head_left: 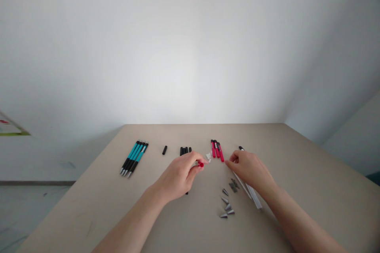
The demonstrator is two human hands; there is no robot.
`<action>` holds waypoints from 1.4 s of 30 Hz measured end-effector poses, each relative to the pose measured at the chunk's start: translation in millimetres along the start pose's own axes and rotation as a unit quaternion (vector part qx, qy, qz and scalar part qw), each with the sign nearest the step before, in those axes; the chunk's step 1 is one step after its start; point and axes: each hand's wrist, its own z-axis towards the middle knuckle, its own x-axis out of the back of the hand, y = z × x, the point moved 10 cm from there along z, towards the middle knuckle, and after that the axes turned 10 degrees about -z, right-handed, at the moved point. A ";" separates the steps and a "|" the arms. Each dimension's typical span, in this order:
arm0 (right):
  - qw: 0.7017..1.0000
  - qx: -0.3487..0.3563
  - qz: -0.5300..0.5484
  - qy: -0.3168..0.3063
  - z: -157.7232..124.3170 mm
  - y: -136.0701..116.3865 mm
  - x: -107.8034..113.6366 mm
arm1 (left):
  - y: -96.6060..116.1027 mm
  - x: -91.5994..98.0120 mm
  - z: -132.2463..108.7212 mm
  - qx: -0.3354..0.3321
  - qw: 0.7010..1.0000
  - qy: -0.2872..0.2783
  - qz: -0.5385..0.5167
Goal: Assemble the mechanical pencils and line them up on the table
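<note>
My left hand is closed around a red pen barrel, whose round end points to the right. Under and behind that hand lie several black grips, partly covered. My right hand has its fingers pinched together at the upper end of a thin white refill tube; the fingertips partly hide the contact. More white refill tubes run beneath this hand, with a dark end showing beyond it. Just left of the right fingertips are red pen barrels with black ends and small white pieces.
Several blue and black pens lie side by side at the left of the table. A single black grip is to their right. Silver cone tips and small grey metal parts lie between my forearms. A white wall stands behind.
</note>
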 end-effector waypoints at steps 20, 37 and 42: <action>1.000 0.016 -0.009 -0.016 -2.4 -3.8 -8.1 | 2.5 -0.8 -0.2 -0.032 0.999 -0.004 0.011; 0.919 0.090 0.384 0.013 -11.3 -34.1 10.9 | -1.7 0.7 0.5 -0.007 1.000 0.005 0.024; 0.819 0.071 0.558 -0.117 -18.7 -51.1 -11.9 | 5.2 1.2 2.1 -0.023 0.999 0.007 0.028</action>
